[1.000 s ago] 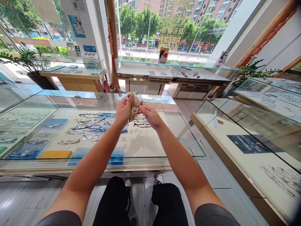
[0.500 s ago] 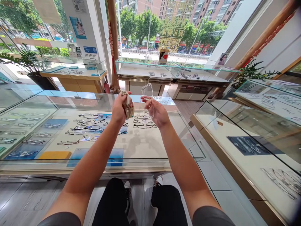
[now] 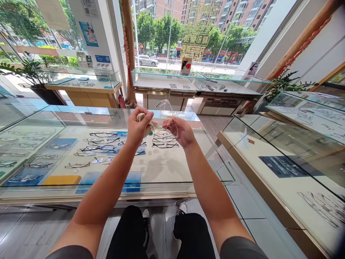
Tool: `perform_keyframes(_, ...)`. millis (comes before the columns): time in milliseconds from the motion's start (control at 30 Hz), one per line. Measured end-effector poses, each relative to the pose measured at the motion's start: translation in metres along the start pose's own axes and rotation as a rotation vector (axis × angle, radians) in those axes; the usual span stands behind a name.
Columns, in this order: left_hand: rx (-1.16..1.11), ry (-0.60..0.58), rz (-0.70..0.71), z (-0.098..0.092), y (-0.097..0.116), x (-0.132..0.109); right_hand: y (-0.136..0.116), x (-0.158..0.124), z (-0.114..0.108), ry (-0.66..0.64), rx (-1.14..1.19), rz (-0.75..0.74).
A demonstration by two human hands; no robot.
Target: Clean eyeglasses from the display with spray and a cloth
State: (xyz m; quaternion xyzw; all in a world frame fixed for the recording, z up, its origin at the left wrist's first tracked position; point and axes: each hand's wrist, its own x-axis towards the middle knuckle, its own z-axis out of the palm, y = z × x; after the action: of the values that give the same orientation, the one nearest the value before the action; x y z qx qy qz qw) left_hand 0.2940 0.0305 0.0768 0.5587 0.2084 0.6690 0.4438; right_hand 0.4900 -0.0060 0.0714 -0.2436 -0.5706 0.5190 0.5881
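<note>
A crumpled beige cloth [image 3: 149,130] is bunched in my left hand [image 3: 136,126], with the fingers curled round it and the thumb on top. My right hand [image 3: 182,130] pinches a pair of clear-framed eyeglasses [image 3: 166,104], one lens rim standing up above the fingers and another part hanging below them. A small gap separates the two hands. Both are held over a glass display case [image 3: 161,169]. Part of the eyeglasses is hidden by my right fingers.
Several rows of eyeglasses [image 3: 101,148] lie inside the case under the glass, beside a yellow box [image 3: 61,180]. Another glass case [image 3: 253,169] stands at the right. Low display counters [image 3: 169,86] line the window, with a potted plant [image 3: 35,79] at the left.
My left hand has turned, its thumb now over the cloth, more of which is covered. The eyeglasses have tilted in my right hand, their upper rim leaning left and a little lower.
</note>
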Motion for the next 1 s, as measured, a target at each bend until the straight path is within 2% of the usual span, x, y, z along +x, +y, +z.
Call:
perform_keyframes(100, -0.210, -0.045, -0.149, -0.004, 0.001, 0.006, 0.001, 0.001, 0.000, 0.026, -0.003, 0.013)
perform_keyframes(200, -0.267, -0.129, -0.210, -0.007, 0.001, 0.008, 0.003, 0.002, -0.001, 0.025, 0.039, 0.015)
perform_keyframes(433, -0.220, -0.230, -0.210, -0.005, 0.003, 0.003, 0.003, 0.002, 0.001, -0.006, 0.027, 0.019)
perform_keyframes(700, -0.273, -0.248, -0.212, -0.002, 0.007, 0.002, 0.003, 0.001, 0.001, -0.028, 0.029, 0.038)
perform_keyframes(1000, -0.298, -0.215, -0.220, 0.001, 0.011, 0.001, 0.003, 0.001, 0.003, -0.038, 0.011, 0.052)
